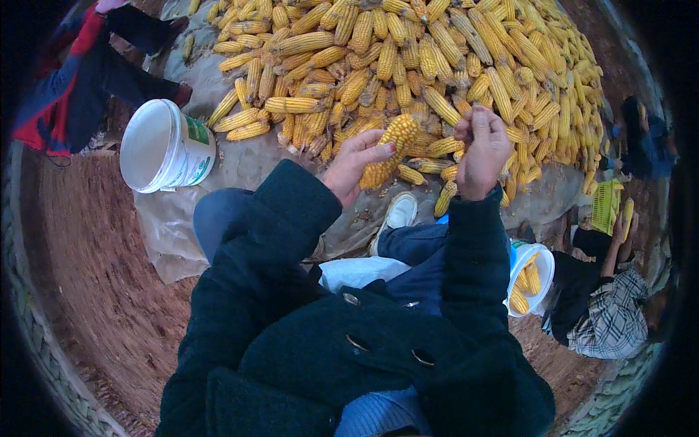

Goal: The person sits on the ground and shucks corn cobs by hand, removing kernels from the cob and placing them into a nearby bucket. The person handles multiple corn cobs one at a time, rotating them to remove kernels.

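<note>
Cob [398,148] sits gripped in the left hand [354,166], partly covered by its fingers; the right hand [480,159] curls, whether closed on anything impossible to tell

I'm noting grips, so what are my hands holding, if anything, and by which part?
Your left hand holds a corn cob around its middle. Whether your right hand holds anything can't be told.
</note>
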{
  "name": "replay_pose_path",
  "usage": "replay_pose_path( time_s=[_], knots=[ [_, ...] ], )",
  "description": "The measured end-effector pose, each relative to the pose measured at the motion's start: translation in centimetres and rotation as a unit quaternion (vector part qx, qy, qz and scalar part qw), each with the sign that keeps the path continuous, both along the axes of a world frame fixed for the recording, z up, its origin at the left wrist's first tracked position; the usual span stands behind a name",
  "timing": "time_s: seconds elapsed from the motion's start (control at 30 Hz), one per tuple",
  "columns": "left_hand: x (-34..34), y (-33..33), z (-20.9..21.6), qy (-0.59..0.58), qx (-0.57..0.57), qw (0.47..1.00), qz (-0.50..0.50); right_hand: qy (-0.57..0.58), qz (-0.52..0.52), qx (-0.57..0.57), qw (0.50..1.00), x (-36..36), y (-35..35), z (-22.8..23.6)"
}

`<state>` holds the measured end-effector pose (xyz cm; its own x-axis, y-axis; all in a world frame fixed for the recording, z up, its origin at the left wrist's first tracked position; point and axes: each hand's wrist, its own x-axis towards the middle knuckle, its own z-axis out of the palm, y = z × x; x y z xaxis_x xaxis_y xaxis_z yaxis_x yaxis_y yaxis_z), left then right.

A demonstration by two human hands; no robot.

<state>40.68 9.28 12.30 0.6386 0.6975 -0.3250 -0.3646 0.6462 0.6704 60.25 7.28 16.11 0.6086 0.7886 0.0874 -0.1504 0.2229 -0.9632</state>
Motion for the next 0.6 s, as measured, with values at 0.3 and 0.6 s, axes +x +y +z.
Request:
replay_pose_path(
  time_s=[0.3, 0.6],
  knots=[
    [0.0, -0.1, 0.6, -0.051, -0.036, 0.998, 0.016, -0.104, 0.230, -0.146, 0.957, -0.4, -0.4, 0.5],
    [0.2, 0.1, -0.2, -0.021, 0.015, 0.999, 0.026, -0.157, 0.268, -0.100, 0.945, -0.9, -0.4, 0.1]
  ],
)
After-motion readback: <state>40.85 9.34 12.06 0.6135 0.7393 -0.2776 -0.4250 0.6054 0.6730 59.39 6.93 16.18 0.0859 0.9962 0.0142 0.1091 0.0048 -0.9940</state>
